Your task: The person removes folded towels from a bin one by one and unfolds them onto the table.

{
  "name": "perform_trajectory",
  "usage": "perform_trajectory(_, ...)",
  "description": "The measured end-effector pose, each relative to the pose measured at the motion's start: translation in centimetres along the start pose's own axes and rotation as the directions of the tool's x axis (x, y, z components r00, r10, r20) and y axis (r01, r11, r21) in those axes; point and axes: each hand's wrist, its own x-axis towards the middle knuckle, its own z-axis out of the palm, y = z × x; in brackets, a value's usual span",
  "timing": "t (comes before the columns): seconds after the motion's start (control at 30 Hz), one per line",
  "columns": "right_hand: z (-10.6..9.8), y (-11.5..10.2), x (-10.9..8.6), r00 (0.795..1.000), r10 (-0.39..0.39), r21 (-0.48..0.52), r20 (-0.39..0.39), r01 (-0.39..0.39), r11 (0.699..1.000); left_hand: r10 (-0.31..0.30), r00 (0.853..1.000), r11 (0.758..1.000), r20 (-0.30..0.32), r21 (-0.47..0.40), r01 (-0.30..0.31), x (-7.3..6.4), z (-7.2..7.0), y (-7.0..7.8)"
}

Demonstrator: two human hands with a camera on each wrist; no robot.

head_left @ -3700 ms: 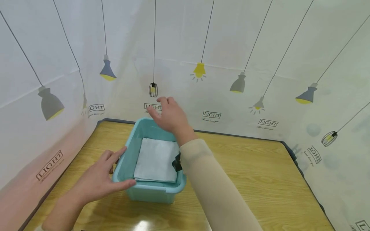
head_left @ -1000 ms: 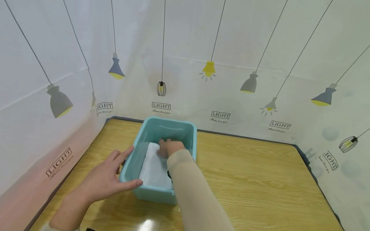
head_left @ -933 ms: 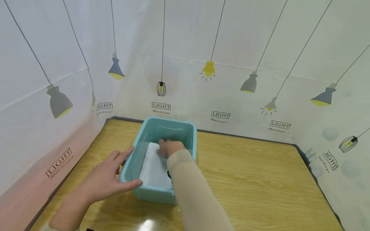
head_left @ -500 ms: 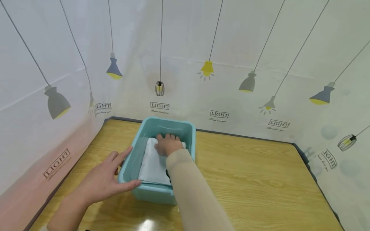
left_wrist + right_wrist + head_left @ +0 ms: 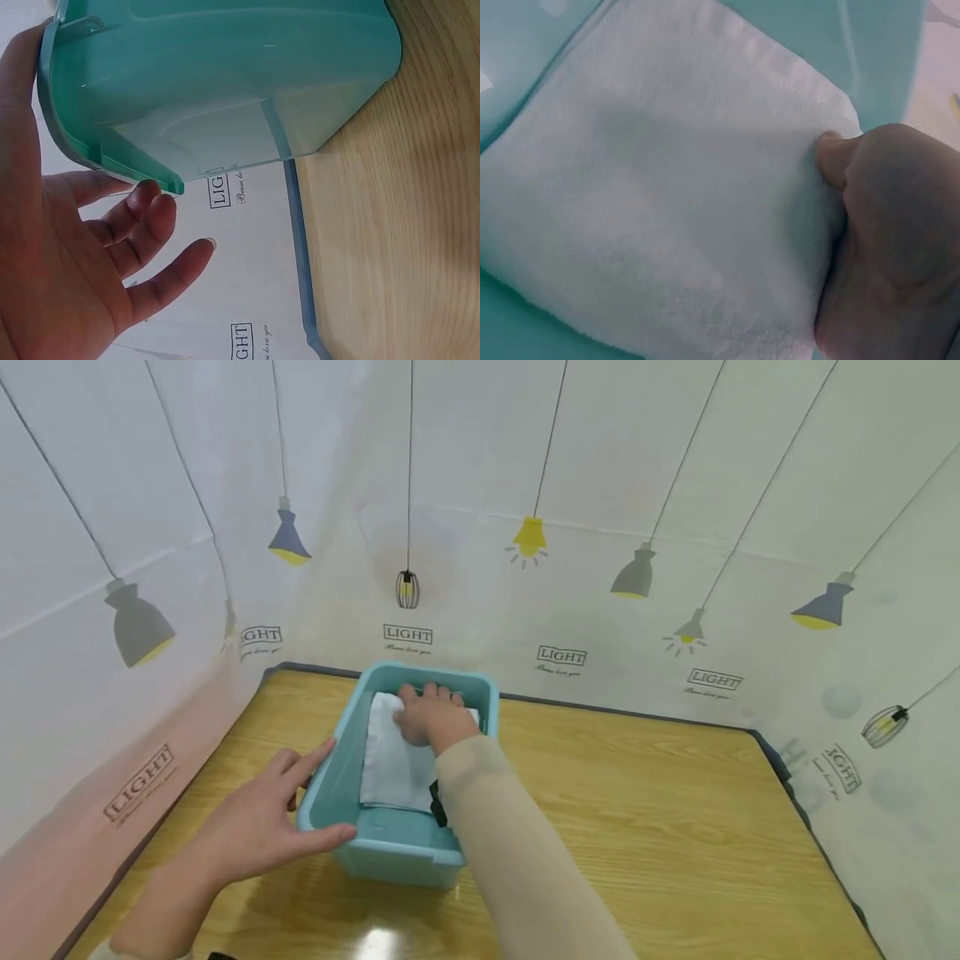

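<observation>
A white folded towel (image 5: 393,764) lies inside a light blue-green plastic bin (image 5: 322,777). My right hand (image 5: 435,717) reaches into the bin and grips the towel at its far end. In the right wrist view the thumb (image 5: 836,154) presses on top of the towel (image 5: 660,172), while the other fingers are hidden. My left hand (image 5: 251,822) steadies the bin at its near left corner, with thumb and fingers spread along the rim. From the left wrist view, several fingers of the left hand (image 5: 82,240) hang loosely beside the bin wall (image 5: 225,82).
The bin stands on a wooden table (image 5: 637,827) near its back edge. A pale curtain (image 5: 480,468) printed with lamps surrounds the table at the back and sides. A small black piece (image 5: 438,804) sits at the right wrist.
My right hand has come down from above the far rim and taken the towel. The towel has shifted toward the far end, baring the bin's near floor. The left hand keeps its place.
</observation>
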Motion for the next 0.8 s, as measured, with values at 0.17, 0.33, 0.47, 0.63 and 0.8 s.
perform_trajectory(0.17,-1.7,-0.1,-2.2,0.998,-0.04,-0.009,-0.05,0.04,0.999,0.015,1.0,1.0,-0.02,0.015,-0.015,-0.2,-0.1,0.1)
perform_trajectory(0.33,-2.9,0.0,-2.9,0.992,-0.086,-0.073,-0.096,0.079,0.994,0.025,0.999,0.999,-0.036,0.032,-0.024,-0.2,-0.1,0.2)
perform_trajectory(0.47,-3.8,0.2,-3.7,0.976,-0.137,-0.082,-0.169,0.125,0.989,0.028,0.999,0.999,-0.036,0.032,-0.027,-0.2,0.0,0.1)
perform_trajectory(0.63,-5.3,0.4,-5.3,0.948,-0.186,-0.109,-0.258,0.163,0.981,0.026,0.999,0.999,-0.032,0.033,-0.025,-0.2,0.1,0.2)
perform_trajectory(0.8,-7.2,0.7,-7.4,0.92,-0.224,-0.158,-0.322,0.181,0.971,0.018,0.999,0.999,-0.033,0.031,-0.017,-0.1,0.1,0.3)
